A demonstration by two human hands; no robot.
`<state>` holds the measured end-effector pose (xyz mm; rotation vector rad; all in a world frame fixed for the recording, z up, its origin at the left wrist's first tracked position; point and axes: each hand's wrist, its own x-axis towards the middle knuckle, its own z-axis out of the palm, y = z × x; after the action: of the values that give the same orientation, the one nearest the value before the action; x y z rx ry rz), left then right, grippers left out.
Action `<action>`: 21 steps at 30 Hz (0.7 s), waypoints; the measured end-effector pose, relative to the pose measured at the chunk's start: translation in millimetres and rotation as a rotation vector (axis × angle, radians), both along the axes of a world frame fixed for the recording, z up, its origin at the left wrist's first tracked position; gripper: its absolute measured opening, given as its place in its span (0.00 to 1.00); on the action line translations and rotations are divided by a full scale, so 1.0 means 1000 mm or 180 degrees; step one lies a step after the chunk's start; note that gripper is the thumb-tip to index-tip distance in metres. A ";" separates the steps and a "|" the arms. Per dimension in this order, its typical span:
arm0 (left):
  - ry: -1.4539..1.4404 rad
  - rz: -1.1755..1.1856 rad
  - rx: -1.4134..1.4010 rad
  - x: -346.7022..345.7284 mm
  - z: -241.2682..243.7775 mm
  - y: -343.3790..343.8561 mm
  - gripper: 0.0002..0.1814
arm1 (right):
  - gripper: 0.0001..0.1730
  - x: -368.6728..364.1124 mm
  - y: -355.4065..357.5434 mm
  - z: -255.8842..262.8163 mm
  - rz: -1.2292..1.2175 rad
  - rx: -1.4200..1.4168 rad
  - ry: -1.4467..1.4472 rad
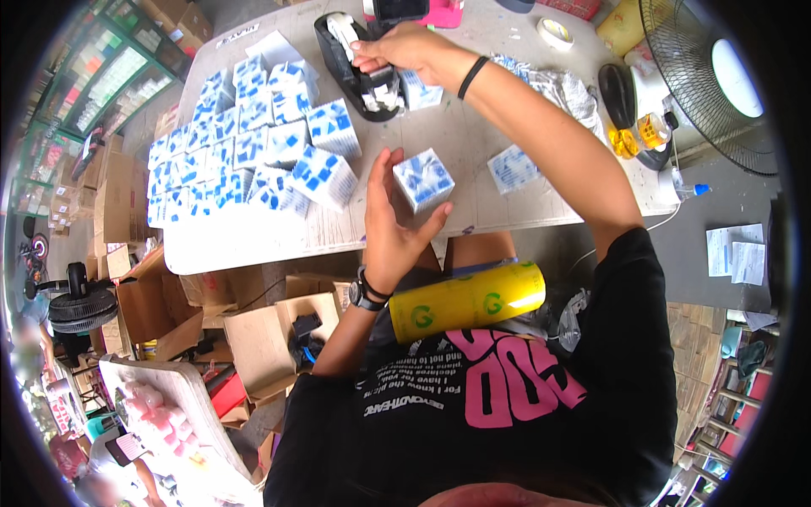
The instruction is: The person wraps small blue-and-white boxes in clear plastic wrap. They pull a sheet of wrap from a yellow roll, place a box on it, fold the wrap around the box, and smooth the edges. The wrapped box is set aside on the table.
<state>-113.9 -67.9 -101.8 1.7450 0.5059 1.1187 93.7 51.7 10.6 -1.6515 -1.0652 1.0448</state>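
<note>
A blue-and-white patterned box [423,180] stands near the table's front edge. Around its left and near sides my left hand [397,218] is curved, fingers and thumb apart; whether they touch the box is unclear. My right hand [398,52] reaches over a black tape dispenser [360,70], fingers bunched near its tape; whether something is pinched in them cannot be told. Left of the dispenser, many similar boxes [253,136] are packed close in rows. A flat blue-and-white piece [512,170] lies partly under my right forearm, and another [421,92] lies beside the dispenser.
A yellow roll [469,301] lies across my lap. On the table are a ring of tape [556,33], crumpled plastic [567,92] and a bottle with orange-yellow contents [652,130]. A fan [709,76] stands at the right. Open cardboard boxes [260,342] sit below left; people are at lower left.
</note>
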 end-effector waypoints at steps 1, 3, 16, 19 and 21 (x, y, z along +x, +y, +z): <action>-0.0050 -0.0061 0.0010 0.000 0.002 -0.001 0.54 | 0.23 -0.004 -0.003 0.003 -0.0193 -0.0076 0.0163; 0.0008 -0.0140 -0.0382 -0.001 0.001 -0.002 0.51 | 0.20 -0.006 -0.003 -0.004 -0.0216 0.0034 0.0557; -0.0096 -0.0074 -0.0628 -0.004 -0.009 -0.002 0.43 | 0.21 -0.034 -0.102 -0.031 -0.0367 0.0547 0.0005; 0.0236 -0.0191 -0.0403 -0.007 -0.001 0.000 0.43 | 0.19 -0.035 -0.095 -0.046 -0.0549 0.0523 -0.0050; 0.0243 -0.0152 -0.0327 -0.007 0.000 0.000 0.43 | 0.18 -0.035 -0.092 -0.050 -0.0666 0.0574 -0.0395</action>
<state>-121.3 -67.7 -102.3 1.7062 0.5558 0.9789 58.4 -40.4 -38.9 -1.6561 -1.0096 0.6982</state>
